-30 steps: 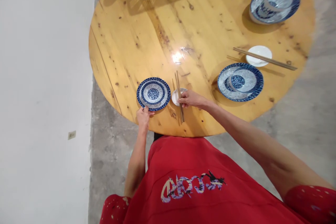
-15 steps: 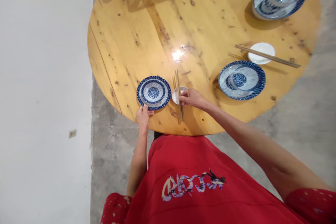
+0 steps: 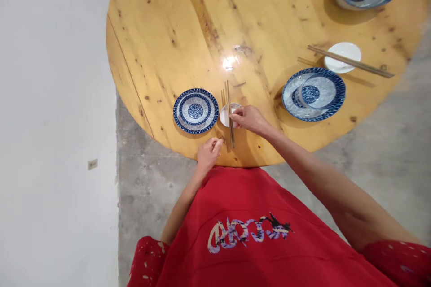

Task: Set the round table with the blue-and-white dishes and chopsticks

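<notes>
While the right hand (image 3: 249, 119) pinches wooden chopsticks (image 3: 229, 102) across a white saucer (image 3: 223, 118) | left hand (image 3: 208, 152) curls its fingers narrow near their lower ends | blue-and-white plate (image 3: 183, 121) lies beside saucer

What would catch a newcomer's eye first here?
The red shirt fills the bottom middle, below the yellow wooden table. Near the front edge, blue-and-white tableware sits left of chopsticks laid across a small white dish. The right hand touches the chopsticks.
</notes>
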Available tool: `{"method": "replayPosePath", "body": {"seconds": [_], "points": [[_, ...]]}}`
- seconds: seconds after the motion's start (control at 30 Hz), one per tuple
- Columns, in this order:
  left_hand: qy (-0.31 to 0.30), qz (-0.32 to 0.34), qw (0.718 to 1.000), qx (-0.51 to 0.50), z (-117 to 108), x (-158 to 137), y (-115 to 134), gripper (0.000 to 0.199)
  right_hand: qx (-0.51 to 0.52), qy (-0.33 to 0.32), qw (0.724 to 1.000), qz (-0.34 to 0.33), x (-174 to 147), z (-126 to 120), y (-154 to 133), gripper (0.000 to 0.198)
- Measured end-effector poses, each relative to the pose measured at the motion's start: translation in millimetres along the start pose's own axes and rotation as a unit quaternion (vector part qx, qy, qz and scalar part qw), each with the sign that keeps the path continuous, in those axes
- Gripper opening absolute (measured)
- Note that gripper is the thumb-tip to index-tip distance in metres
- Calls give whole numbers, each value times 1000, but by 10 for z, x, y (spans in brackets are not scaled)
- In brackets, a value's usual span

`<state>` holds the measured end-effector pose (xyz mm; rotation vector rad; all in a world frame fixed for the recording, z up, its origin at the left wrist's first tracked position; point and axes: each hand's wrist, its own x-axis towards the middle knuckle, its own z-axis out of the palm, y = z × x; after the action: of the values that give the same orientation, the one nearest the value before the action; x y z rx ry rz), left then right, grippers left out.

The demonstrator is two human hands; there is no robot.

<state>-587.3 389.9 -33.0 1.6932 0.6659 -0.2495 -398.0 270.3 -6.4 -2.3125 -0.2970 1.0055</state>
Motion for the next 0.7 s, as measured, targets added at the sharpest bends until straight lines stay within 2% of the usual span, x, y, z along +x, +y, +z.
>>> {"method": "replayPosePath", "body": {"seconds": [0.07, 0.13, 0.2, 0.37, 0.57, 0.7], "points": [[-25, -4, 1000, -10, 90, 64, 44, 25, -8, 43, 999, -4, -12, -18, -11, 22], [-34, -5, 999, -7, 141, 106, 82, 24, -19, 112, 993, -5, -32, -47, 35, 24], [-39, -6, 999, 10, 171, 131, 115, 24, -24, 153, 988, 3, -54, -67, 122, 25], [-60, -17, 998, 17, 245, 193, 149, 28, 18, 123, 992, 34, -81, -30, 313, 30], [-61, -20, 998, 26, 315, 256, 90, 31, -17, 123, 991, 51, -41, 34, 337, 29], [-66, -15, 997, 31, 311, 261, 78, 26, -4, 115, 992, 53, -30, 62, 355, 30]]}}
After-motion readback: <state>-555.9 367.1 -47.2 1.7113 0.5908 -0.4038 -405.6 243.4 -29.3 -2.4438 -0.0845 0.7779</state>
